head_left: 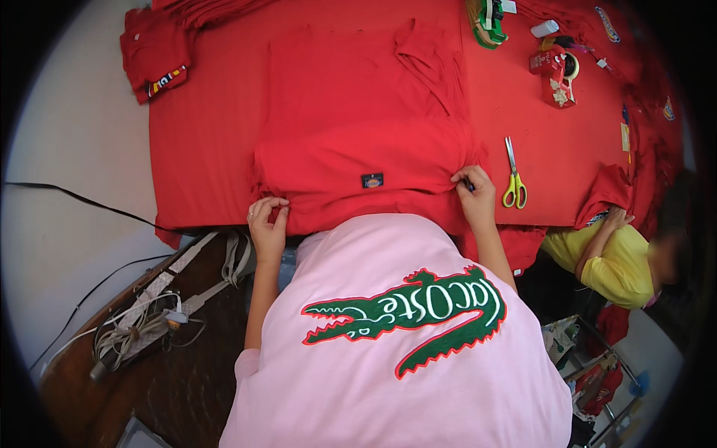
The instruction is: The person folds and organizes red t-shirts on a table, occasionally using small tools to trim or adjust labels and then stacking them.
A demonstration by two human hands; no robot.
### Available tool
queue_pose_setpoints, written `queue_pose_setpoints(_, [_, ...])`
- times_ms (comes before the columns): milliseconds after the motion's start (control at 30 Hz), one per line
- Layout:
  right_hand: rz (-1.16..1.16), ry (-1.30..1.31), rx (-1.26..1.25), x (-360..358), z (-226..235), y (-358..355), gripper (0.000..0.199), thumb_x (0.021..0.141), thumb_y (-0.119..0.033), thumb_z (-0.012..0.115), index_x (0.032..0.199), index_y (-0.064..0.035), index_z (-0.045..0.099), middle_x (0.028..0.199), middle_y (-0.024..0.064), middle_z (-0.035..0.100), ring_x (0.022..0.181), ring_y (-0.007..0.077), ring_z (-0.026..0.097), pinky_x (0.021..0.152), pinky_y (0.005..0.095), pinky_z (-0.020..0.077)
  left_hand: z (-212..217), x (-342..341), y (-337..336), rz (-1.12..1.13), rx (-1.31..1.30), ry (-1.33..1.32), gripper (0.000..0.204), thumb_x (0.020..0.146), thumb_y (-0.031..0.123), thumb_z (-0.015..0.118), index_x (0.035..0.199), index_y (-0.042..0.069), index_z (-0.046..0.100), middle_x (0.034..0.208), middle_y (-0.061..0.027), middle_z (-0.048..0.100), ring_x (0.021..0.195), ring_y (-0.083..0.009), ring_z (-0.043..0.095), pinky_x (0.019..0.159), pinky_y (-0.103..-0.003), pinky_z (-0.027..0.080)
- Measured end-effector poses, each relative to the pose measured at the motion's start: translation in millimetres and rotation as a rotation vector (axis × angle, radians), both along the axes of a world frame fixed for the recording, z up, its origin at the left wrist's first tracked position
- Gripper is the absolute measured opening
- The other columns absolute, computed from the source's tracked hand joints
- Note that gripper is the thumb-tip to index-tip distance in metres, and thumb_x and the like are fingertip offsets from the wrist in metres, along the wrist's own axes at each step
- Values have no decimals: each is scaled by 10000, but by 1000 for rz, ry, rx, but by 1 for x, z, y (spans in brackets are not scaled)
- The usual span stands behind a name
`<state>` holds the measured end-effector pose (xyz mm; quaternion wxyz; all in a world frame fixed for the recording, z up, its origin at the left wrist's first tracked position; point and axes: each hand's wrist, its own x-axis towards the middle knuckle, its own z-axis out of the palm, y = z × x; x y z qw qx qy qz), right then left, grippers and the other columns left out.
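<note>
While both hands pinch its near hem, the red T-shirt (358, 127) lies flat on the red table (202, 149).
Left hand (267, 222) and right hand (473, 191) are closed on fabric; uneven pull could skew the garment, and the yellow-handled scissors (514, 183) lie near the right hand.

Pink short-sleeved shirt (388, 373) with green, red-edged crocodile emblem (407, 317); bare forearms.

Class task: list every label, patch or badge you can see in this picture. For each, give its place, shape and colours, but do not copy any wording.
Small label: on the red garment between the hands; dark rectangle.
Striped patch: folded red piece, table's far left; slanted strip, dark with several colours.
Oval badge: red cloth, far right; long, blue with yellow.
Round badge: right edge; blue and yellow.
Tag: right of the scissors; narrow, tan.
</note>
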<state>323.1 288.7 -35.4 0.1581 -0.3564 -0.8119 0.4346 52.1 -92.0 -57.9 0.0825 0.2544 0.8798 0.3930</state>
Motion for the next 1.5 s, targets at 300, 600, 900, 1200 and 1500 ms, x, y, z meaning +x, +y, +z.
queue_pose_setpoints(300, [-72, 93, -90, 8, -12, 2, 200, 840, 126, 653, 962, 9, 761, 1004, 58, 695, 966, 160, 656, 875, 276, 497, 9, 1, -10, 59, 178, -25, 118, 850, -47, 767, 930, 30, 727, 1015, -94, 713, 1072, -256, 664, 1006, -366, 494])
queue_pose_setpoints(600, [-178, 150, -214, 6, -16, 9, 167, 883, 101, 684, 992, -15, 734, 1036, 19, 700, 981, 115, 637, 886, 257, 485, 45, -8, -12, 142, 380, -81, 155, 833, -96, 765, 889, 22, 682, 1069, -92, 684, 1076, -210, 642, 1002, -327, 479])
queue_pose_setpoints(900, [-165, 315, -295, 9, -8, 21, 187, 903, 145, 665, 1000, -7, 716, 1039, 18, 687, 956, 89, 635, 863, 238, 538, 62, -20, 8, 121, 417, -83, 160, 826, -95, 767, 878, 27, 677, 1040, -86, 681, 1053, -205, 643, 989, -322, 479])
queue_pose_setpoints(1200, [-45, 197, -220, 5, 0, 30, 172, 876, 133, 691, 980, 0, 722, 1004, 21, 704, 952, 102, 647, 855, 249, 522, 57, -34, 14, 119, 377, -73, 140, 831, -67, 774, 881, 33, 689, 1029, -98, 690, 1032, -239, 656, 971, -345, 495])
queue_pose_setpoints(1500, [-104, 65, -263, -38, 52, 100, 83, 924, 28, 720, 1001, 3, 738, 985, 7, 737, 917, 88, 649, 849, 259, 516, 63, -99, 30, 48, 177, -22, 236, 862, -117, 563, 978, 23, 714, 1235, -135, 643, 1259, -269, 611, 1047, -355, 479])
